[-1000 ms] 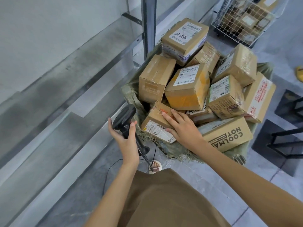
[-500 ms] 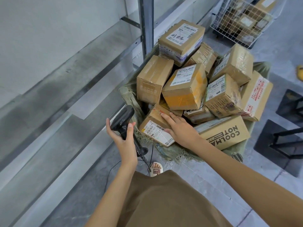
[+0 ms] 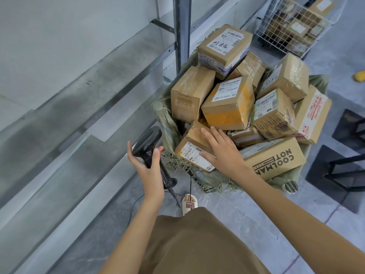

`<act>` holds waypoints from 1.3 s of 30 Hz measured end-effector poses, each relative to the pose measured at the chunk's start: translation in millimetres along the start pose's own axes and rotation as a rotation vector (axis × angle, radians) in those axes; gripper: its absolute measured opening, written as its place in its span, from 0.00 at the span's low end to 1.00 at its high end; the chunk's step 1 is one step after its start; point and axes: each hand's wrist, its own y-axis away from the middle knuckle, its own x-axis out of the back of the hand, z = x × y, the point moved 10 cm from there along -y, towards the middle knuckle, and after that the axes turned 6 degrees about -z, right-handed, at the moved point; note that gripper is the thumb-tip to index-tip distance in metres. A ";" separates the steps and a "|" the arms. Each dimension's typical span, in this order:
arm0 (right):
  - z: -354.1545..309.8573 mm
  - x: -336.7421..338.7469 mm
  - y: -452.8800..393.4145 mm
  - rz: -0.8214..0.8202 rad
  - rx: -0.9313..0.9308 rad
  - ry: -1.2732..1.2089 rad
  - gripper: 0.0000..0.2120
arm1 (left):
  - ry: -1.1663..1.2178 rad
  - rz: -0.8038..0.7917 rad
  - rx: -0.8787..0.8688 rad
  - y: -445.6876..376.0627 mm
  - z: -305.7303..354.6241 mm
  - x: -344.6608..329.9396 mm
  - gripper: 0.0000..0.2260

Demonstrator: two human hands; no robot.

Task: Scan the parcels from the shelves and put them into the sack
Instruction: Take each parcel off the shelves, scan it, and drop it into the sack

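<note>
Step in hand, as judged from the layout: depositing a scanned parcel into the sack. The small parcel [image 3: 194, 148] lies at the near-left edge of the sack [image 3: 167, 125], label facing up, leaning on the sack rim and resting against the parcels behind it.

Right hand [image 3: 223, 153]: fingers straight and spread, gripping nothing. It is positioned over the top face of the small parcel; whether the palm touches the cardboard or hangs just above it cannot be told from this view.

Left hand [image 3: 147, 165]: curled around the handle of the barcode scanner [image 3: 148, 143], thumb on 1 side and fingers on the other. The scanner head points up and away from the parcels. Its cable runs down to the floor.

The sack is heaped above its rim with parcels. The visible part of the shelves [image 3: 83, 91] carries no parcel.

Next move, as a judgement: confirm that the small parcel sits stable on the rim, then turn to the shelves for the next parcel. Risk: the overfilled heap may shed a parcel.
</note>
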 end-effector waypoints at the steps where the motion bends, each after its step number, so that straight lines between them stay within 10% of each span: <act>1: -7.1 3.2 1.3 0.019 0.010 0.006 0.35 | 0.009 -0.002 -0.004 0.1 2.8 4.1 0.32; 24: -400.6 39.6 25.1 0.170 0.604 0.033 0.33 | 0.063 0.197 -0.504 33.0 221.1 269.0 0.31; 39: -596.5 222.7 50.4 0.806 0.778 0.016 0.36 | -0.044 0.189 -0.875 69.8 420.9 333.4 0.31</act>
